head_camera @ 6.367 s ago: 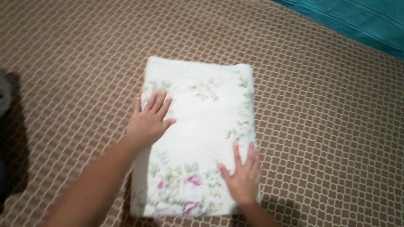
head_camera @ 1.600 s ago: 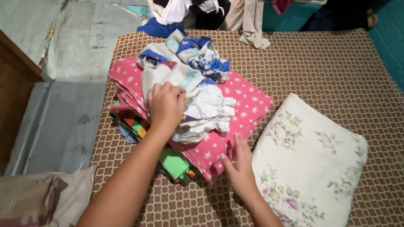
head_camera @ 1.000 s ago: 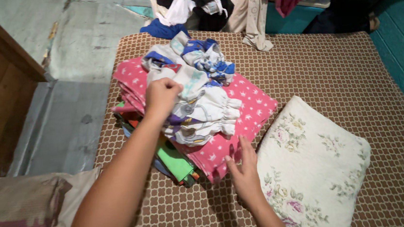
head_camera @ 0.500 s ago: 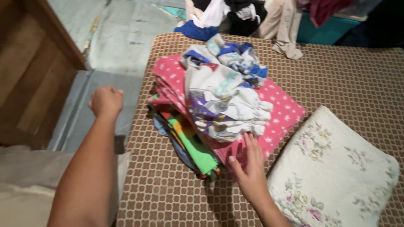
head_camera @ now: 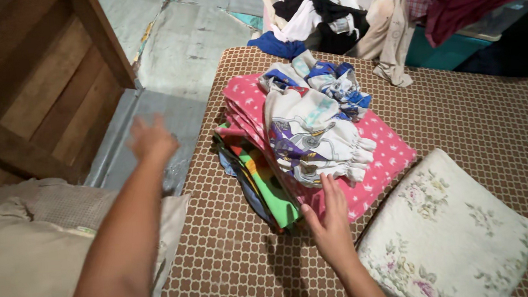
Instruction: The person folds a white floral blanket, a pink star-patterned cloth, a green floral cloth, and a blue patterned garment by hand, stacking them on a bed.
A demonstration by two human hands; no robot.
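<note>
My right hand [head_camera: 329, 220] rests flat against the near edge of a stack of folded cloths [head_camera: 260, 174], touching the pink cloth with white marks [head_camera: 387, 157]. Crumpled white and blue garments [head_camera: 313, 125] lie on top of that stack. My left hand [head_camera: 152, 138] is blurred, raised over the left edge of the brown patterned mattress [head_camera: 464, 105] with its fingers spread and nothing in it. A folded cream floral cloth [head_camera: 449, 228] lies to the right of my right hand.
Pillows in beige covers [head_camera: 25, 252] lie at the lower left beside the mattress. A wooden panel [head_camera: 29, 80] stands at the upper left above a grey floor [head_camera: 160, 55]. A heap of mixed clothes [head_camera: 360, 6] sits past the far edge.
My left hand let go of the white garments on the pile and swung out left, its fist opening. My right hand slid from the floral cloth to the pile's edge.
</note>
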